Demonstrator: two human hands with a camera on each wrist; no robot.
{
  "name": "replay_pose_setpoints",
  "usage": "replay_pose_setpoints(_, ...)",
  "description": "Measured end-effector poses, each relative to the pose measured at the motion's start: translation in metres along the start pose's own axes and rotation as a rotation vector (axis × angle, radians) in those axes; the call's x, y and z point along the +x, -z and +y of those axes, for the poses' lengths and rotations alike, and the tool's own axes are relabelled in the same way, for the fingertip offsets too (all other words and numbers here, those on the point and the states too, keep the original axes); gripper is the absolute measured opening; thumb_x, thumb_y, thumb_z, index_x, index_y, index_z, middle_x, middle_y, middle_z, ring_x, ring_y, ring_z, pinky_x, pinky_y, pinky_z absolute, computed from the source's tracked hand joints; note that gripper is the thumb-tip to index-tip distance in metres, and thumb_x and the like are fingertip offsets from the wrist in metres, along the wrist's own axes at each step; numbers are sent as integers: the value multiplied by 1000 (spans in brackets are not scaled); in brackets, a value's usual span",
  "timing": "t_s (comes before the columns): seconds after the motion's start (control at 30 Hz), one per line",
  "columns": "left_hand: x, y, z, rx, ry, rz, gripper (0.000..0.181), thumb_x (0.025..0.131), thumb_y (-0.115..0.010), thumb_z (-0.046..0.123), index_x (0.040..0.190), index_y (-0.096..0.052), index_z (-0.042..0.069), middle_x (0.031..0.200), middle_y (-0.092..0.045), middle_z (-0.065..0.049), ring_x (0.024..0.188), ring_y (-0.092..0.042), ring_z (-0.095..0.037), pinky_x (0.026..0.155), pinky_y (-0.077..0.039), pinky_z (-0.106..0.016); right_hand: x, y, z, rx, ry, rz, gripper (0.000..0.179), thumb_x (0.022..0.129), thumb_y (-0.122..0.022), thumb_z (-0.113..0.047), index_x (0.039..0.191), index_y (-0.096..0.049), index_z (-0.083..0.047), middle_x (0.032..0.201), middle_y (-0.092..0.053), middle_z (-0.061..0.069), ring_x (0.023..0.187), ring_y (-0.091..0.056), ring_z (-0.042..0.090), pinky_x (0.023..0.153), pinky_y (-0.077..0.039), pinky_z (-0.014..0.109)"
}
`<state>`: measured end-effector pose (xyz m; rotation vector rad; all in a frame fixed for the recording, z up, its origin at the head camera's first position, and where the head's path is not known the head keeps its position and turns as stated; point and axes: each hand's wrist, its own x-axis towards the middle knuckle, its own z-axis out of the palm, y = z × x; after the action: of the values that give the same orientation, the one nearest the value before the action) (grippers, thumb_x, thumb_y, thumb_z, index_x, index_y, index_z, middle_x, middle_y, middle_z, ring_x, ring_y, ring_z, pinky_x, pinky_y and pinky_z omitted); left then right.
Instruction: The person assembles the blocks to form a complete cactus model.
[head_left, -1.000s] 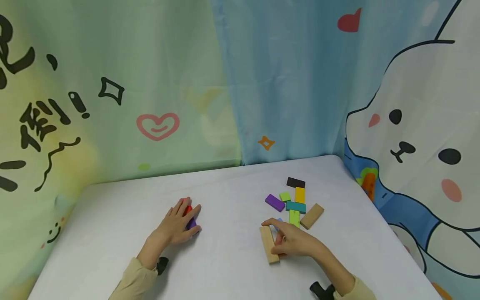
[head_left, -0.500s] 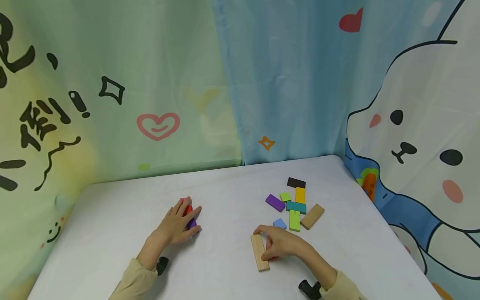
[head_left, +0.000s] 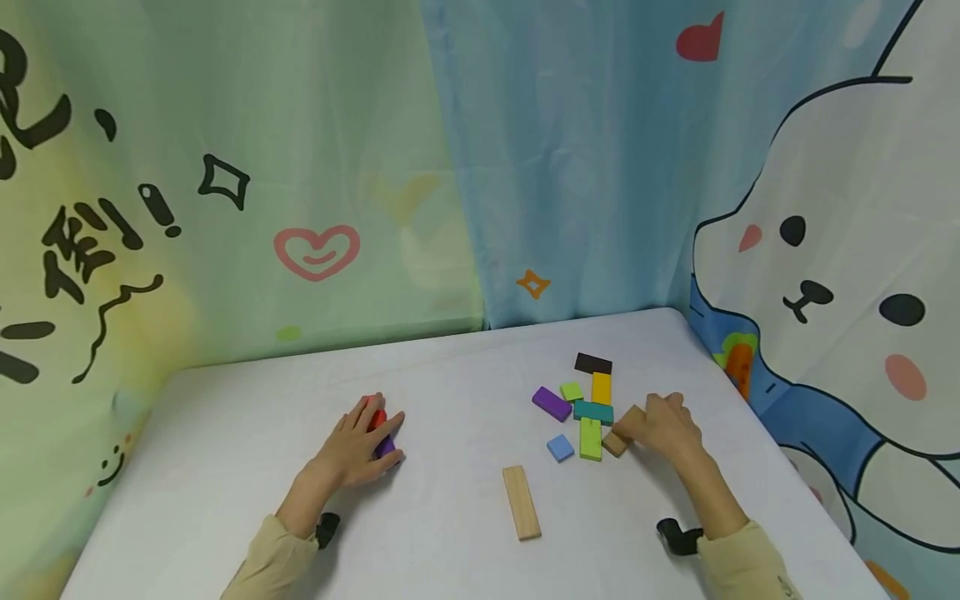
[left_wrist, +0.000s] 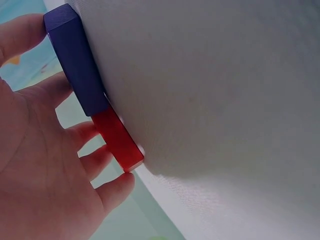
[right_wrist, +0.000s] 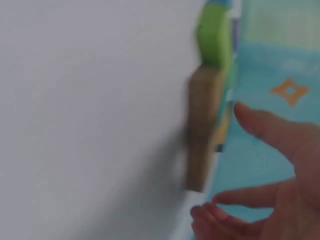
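Observation:
My left hand (head_left: 347, 447) lies spread over a red block (left_wrist: 119, 138) and a purple block (left_wrist: 77, 62) set end to end on the table. In the left wrist view, the thumb is at the purple block's outer end and the little finger at the red block's far end. On the right, my right hand (head_left: 665, 431) hovers at a brown wooden block (right_wrist: 202, 125), overlapping it in the head view. The right wrist view, blurred, shows the thumb and fingers parted near that block. A longer pale wooden block (head_left: 522, 503) lies alone nearer the front.
Left of the right hand lie a lime green block (head_left: 590, 439), teal block (head_left: 593, 412), yellow block (head_left: 602, 388) and black block (head_left: 593, 363). A second purple block (head_left: 551, 403), small green block (head_left: 572, 392) and blue block (head_left: 560, 448) are beside them. A printed curtain (head_left: 375, 167) hangs behind the table.
My right hand slid the pale wooden block left and toward the front, let go of it, then moved right and back to the brown block. The left hand stayed put.

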<state>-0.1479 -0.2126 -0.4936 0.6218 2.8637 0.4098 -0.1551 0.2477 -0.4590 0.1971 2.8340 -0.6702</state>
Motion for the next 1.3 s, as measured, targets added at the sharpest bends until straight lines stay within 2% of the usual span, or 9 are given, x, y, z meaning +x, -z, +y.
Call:
replay_pose_setpoints(0.1, 1, -2, 1, 2, 0, -1, 62, 96, -55, 44, 148, -45, 10, 157, -20, -28, 143, -15, -51, 110, -19, -67, 4, -4, 12, 55, -24, -43, 67, 83, -75, -34, 117, -51, 19, 101, -44, 32, 89, -49, 40, 74, -47, 50)
replay_pose_setpoints(0.3, 1, -2, -1, 15, 2, 11, 63, 96, -55, 46, 148, -46, 11, 157, -21, -28, 143, -15, -50, 110, -20, -67, 4, -10, 9, 175, 0, 25, 67, 79, -81, -27, 118, -44, 14, 103, -52, 32, 89, -52, 41, 74, -48, 49)
replay_pose_setpoints(0.5, 2, -1, 0, 13, 13, -8, 62, 97, -55, 43, 149, -44, 12, 158, -19, -27, 144, -13, -49, 110, -19, -67, 5, -1, -4, 295, 158, 248, 46, 85, -73, -4, 120, -49, 11, 109, -58, 33, 87, -60, 37, 69, -51, 38)
replay_pose_setpoints(0.57, 3, -1, 1, 12, 9, -8, 62, 97, -56, 43, 149, -44, 12, 158, -19, -27, 144, -14, -50, 110, -20, -67, 7, 3, -17, 352, 224, 262, 42, 86, -73, -2, 120, -52, 9, 112, -58, 31, 85, -62, 35, 67, -51, 32)
replay_pose_setpoints(0.73, 3, 1, 1, 12, 22, -17, 61, 96, -56, 41, 149, -44, 12, 158, -18, -27, 145, -13, -49, 111, -19, -66, 19, -14, -65, 522, 404, 22, 38, 86, -73, 1, 121, -59, 6, 114, -57, 28, 76, -67, 28, 64, -53, 25)
replay_pose_setpoints(0.87, 3, 2, 0, 12, 24, -14, 61, 96, -56, 42, 149, -45, 12, 158, -19, -27, 145, -13, -49, 111, -19, -66, 33, -42, -94, 484, 494, -143, 34, 85, -72, 1, 119, -65, 2, 109, -61, 22, 71, -64, 24, 63, -52, 26)
replay_pose_setpoints(1.1, 4, -1, -2, 10, 24, -23, 62, 96, -55, 43, 149, -44, 12, 158, -18, -27, 145, -12, -49, 111, -19, -66, 43, -65, -110, 416, 493, -282, 34, 82, -72, 2, 115, -68, 1, 104, -63, 17, 84, -61, 26, 69, -54, 30)
replay_pose_setpoints(1.23, 5, 0, -1, 3, 33, -12, 64, 95, -57, 45, 149, -44, 13, 159, -17, -27, 145, -12, -48, 111, -19, -66, 43, -70, -109, 446, 456, -361, 34, 83, -71, 3, 117, -67, 4, 101, -60, 16, 71, -62, 20, 66, -56, 31)
replay_pose_setpoints(1.3, 4, 1, 2, 11, 21, 36, 66, 94, -58, 47, 148, -46, 13, 159, -16, -27, 145, -13, -48, 111, -19, -65, 43, -72, -108, 452, 443, -369, 33, 85, -70, 3, 117, -66, 5, 100, -60, 16, 69, -62, 18, 64, -57, 31)
